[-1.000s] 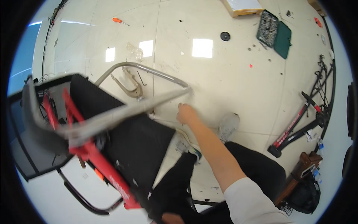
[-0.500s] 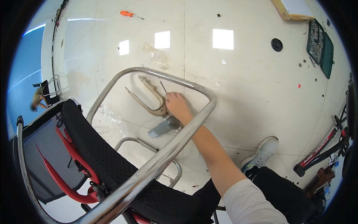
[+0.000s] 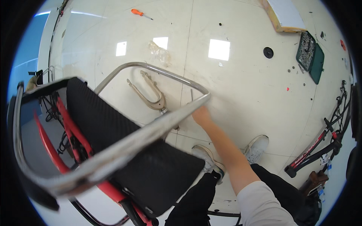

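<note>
My right hand (image 3: 201, 116) reaches in from the lower right, its fingers partly hidden behind the chair's chrome tube (image 3: 166, 122). It is closed on a thin metal rod (image 3: 191, 95) that sticks up past the fingers; its exact kind cannot be made out. To the left of the hand, a beige bicycle fork (image 3: 154, 101) lies on the floor inside the loop of the tube, its two prongs pointing away from me. My left hand is out of view.
A red bicycle frame (image 3: 111, 192) rests against the black-padded chair (image 3: 158, 177). Around the floor lie a screwdriver (image 3: 137, 12), crumpled plastic (image 3: 160, 52), a black disc (image 3: 268, 52), a green case of small parts (image 3: 316, 64), a cardboard box (image 3: 288, 15) and a pump-like tool (image 3: 311, 152).
My right hand has drawn away from the fork to the right, taking the thin metal rod along. The view has shifted, and a second shoe now shows beside the chair.
</note>
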Action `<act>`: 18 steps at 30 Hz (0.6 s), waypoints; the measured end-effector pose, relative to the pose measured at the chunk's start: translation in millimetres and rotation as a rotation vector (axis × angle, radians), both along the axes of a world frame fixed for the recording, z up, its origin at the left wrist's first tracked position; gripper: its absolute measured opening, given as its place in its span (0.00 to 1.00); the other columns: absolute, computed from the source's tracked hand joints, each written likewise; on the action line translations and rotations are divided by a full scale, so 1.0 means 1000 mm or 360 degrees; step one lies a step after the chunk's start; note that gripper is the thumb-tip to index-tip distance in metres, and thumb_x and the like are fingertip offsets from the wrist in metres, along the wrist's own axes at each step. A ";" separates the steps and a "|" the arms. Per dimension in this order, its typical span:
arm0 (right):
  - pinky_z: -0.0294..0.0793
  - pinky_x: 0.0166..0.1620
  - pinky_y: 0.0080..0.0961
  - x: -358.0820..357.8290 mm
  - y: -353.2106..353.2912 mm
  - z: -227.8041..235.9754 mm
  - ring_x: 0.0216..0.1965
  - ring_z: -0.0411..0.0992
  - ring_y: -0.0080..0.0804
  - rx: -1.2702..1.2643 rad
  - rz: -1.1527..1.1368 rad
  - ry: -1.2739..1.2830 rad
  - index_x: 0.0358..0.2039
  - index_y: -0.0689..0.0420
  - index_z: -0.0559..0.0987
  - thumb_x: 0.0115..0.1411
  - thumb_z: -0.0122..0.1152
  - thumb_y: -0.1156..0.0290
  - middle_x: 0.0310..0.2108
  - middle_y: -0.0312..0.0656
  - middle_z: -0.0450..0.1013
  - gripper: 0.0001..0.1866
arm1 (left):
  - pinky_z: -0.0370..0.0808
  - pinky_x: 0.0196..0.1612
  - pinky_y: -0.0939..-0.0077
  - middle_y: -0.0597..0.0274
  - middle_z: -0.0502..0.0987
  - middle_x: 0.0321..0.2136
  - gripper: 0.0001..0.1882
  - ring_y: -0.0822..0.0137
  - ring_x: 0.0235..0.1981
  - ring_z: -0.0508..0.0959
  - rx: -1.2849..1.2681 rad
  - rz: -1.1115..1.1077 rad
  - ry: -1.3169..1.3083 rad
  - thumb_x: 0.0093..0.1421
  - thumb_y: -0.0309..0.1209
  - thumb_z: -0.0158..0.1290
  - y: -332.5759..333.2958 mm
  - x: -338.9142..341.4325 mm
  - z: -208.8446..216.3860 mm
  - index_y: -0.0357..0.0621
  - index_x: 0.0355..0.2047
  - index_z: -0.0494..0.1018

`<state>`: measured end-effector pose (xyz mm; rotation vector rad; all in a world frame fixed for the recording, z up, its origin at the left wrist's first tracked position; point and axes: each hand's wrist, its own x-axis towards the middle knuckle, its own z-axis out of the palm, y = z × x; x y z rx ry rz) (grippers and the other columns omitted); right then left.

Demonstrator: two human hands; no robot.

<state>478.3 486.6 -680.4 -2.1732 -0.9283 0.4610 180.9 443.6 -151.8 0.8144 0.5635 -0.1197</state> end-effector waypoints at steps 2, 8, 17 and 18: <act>0.77 0.41 0.38 0.012 -0.039 0.045 0.35 0.76 0.47 -0.0091 0.0194 -0.0027 0.40 0.58 0.80 0.52 0.62 0.70 0.28 0.48 0.78 0.13 | 0.83 0.34 0.66 0.44 0.80 0.37 0.32 0.58 0.34 0.83 -0.0009 0.0210 0.0669 0.41 0.22 0.71 -0.020 0.019 0.033 0.28 0.48 0.72; 0.80 0.34 0.30 -0.006 -0.126 0.153 0.33 0.80 0.38 -0.0172 -0.0549 0.1366 0.34 0.63 0.83 0.50 0.65 0.76 0.32 0.51 0.79 0.10 | 0.81 0.42 0.60 0.43 0.81 0.36 0.31 0.53 0.39 0.83 0.0152 0.0379 0.0520 0.45 0.34 0.71 -0.093 -0.039 0.024 0.27 0.46 0.74; 0.83 0.43 0.26 -0.036 -0.222 0.451 0.35 0.79 0.35 0.1052 -0.0545 0.1824 0.41 0.74 0.77 0.55 0.64 0.83 0.35 0.50 0.77 0.13 | 0.81 0.45 0.61 0.47 0.82 0.33 0.32 0.54 0.37 0.84 0.0688 0.0722 0.0094 0.50 0.37 0.66 -0.231 -0.044 0.117 0.24 0.48 0.72; 0.83 0.43 0.27 -0.035 -0.240 0.473 0.34 0.79 0.33 0.1091 -0.0490 0.1766 0.42 0.73 0.77 0.57 0.64 0.81 0.34 0.48 0.78 0.13 | 0.80 0.46 0.62 0.49 0.81 0.33 0.33 0.55 0.37 0.84 0.0669 0.0771 0.0019 0.50 0.39 0.66 -0.241 -0.043 0.123 0.24 0.49 0.72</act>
